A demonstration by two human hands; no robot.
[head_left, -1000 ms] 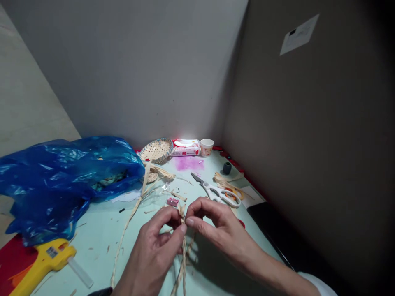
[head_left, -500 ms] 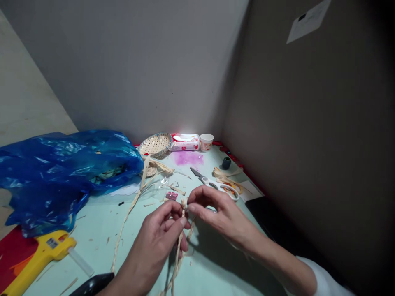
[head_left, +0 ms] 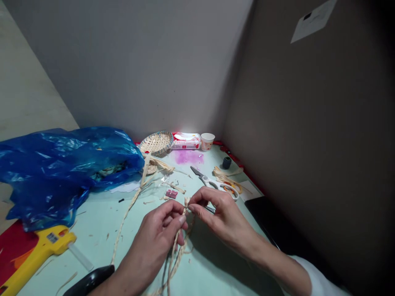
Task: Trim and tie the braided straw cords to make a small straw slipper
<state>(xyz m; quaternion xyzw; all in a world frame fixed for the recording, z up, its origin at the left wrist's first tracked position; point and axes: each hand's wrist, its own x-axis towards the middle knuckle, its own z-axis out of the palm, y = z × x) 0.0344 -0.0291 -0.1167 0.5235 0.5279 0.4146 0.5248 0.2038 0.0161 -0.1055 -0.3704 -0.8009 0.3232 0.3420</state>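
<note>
A pale braided straw cord (head_left: 170,265) runs up from the bottom edge, its upper end standing between my hands. Thumb and fingers of my left hand (head_left: 154,234) are closed round the cord a little below that end. My right hand (head_left: 224,211) pinches at the cord's upper end from the right; whether it grips the straw itself or a fine thread is too small to tell. Behind the right hand lie scissors (head_left: 212,183) with white handles, partly hidden by it. A small pink block (head_left: 171,193) is just beyond the left fingertips.
A blue plastic bag (head_left: 70,168) and a yellow glue gun (head_left: 46,250) occupy the left. At the back stand a woven basket (head_left: 156,142), a tissue pack (head_left: 187,142) and a paper cup (head_left: 207,141). A dark spool (head_left: 226,163) and straw strips (head_left: 224,173) lie right.
My right fingertips have come in closer against the cord's upper end. The left hand keeps its hold, and the whole view has shifted slightly.
</note>
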